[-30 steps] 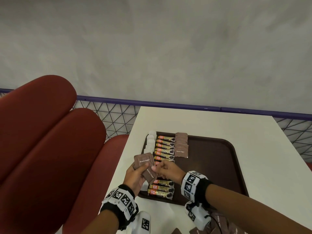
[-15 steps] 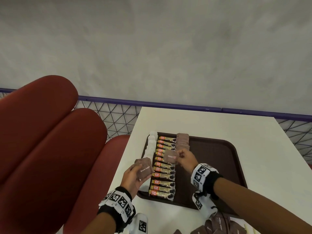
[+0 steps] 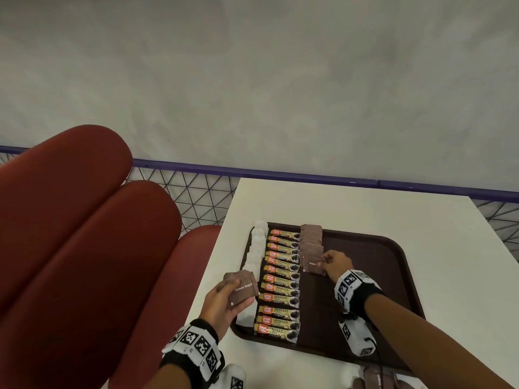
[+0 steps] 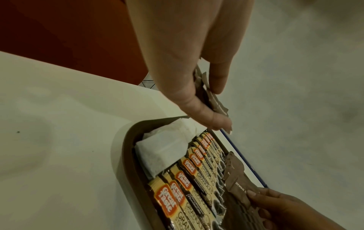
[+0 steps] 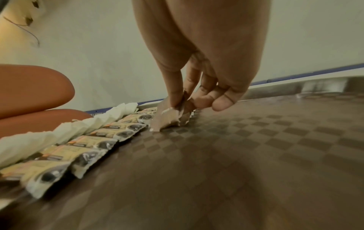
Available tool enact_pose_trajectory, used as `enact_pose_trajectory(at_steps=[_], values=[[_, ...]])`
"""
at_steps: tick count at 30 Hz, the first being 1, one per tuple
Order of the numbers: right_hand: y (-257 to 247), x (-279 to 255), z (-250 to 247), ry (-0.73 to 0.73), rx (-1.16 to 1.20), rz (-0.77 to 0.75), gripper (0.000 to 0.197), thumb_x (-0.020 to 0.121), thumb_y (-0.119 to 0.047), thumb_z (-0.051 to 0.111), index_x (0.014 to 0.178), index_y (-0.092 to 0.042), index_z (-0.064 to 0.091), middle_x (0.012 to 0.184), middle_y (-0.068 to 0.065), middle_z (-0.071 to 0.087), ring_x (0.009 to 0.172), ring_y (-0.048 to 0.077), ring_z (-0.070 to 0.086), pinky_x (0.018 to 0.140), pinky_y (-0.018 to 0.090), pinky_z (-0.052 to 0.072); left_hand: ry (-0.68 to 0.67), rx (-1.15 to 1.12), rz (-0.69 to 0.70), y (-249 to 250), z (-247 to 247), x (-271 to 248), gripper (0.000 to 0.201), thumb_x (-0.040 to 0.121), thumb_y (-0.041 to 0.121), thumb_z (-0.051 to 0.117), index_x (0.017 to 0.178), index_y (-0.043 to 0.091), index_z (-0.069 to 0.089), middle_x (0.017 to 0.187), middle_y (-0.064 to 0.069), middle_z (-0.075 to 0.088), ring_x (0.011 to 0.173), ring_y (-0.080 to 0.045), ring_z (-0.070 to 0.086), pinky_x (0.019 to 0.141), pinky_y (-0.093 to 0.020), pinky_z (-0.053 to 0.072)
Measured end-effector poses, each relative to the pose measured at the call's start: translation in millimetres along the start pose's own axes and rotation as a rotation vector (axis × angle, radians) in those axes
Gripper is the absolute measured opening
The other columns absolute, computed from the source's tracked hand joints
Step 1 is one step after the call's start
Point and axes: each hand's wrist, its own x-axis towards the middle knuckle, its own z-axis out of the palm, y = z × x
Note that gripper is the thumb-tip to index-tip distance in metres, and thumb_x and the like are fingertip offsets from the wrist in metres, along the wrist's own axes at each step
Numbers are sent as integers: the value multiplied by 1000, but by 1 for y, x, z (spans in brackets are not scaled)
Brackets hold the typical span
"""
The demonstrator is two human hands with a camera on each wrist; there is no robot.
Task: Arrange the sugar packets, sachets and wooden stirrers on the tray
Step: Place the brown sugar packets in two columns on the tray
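Observation:
A dark brown tray [image 3: 393, 276] lies on the white table. Along its left side run a column of white sachets [image 3: 257, 248] and a column of coffee granule sticks [image 3: 280, 287]. To their right sits a short column of brown sugar packets [image 3: 311, 237]. My right hand [image 3: 335, 262] pinches one brown sugar packet [image 3: 313, 263] at the near end of that column, low on the tray [image 5: 256, 140]. My left hand [image 3: 224, 301] holds a small stack of brown sugar packets [image 3: 241, 287] over the tray's left edge. No wooden stirrers show.
Red padded seat backs [image 3: 70, 234] stand to the left of the table. A purple rail with wire mesh [image 3: 280, 175] runs behind the table. More brown packets [image 3: 376, 380] lie on the table at the bottom edge. The tray's right half is bare.
My right hand took one brown sugar packet from the stack in my left hand and carried it right and forward to the end of the brown packet column.

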Motion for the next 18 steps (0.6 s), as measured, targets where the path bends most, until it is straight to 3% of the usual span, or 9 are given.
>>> enact_pose_trajectory(at_steps=[3,5,9,15,18], values=[[-5,2,5,13,-72,24,12,82,-18,64,89,-17,54,100,11,62,92,29,59,83,33,49,-29,-5,-10,2,-5,1,32,89,0,54,121,-2,57,120,-17,60,106,-29,60,72,-33,60],[-10,2,6,28,-202,5,18,84,-24,62,99,-17,55,110,16,59,102,33,57,89,36,48,-49,-9,-15,2,-7,1,30,89,-2,52,119,0,58,118,-17,62,106,-29,60,74,-32,59],[-13,2,11,85,-457,-98,32,89,-29,57,114,-11,51,122,10,56,117,28,47,95,35,41,-62,-1,-13,4,-11,1,26,90,-4,47,112,2,61,112,-16,65,103,-29,62,73,-31,59],[-15,0,14,167,-564,-145,50,87,-34,59,126,-12,38,129,8,45,123,26,40,97,34,39,-46,39,-24,4,-14,2,23,91,-4,48,107,6,61,104,-17,69,98,-30,65,73,-35,60],[-17,-5,14,205,-559,-151,53,86,-35,59,128,-12,36,130,9,43,121,26,40,97,34,39,-36,41,-15,3,-14,2,26,90,-3,52,115,3,57,109,-20,67,101,-32,65,76,-37,59]])
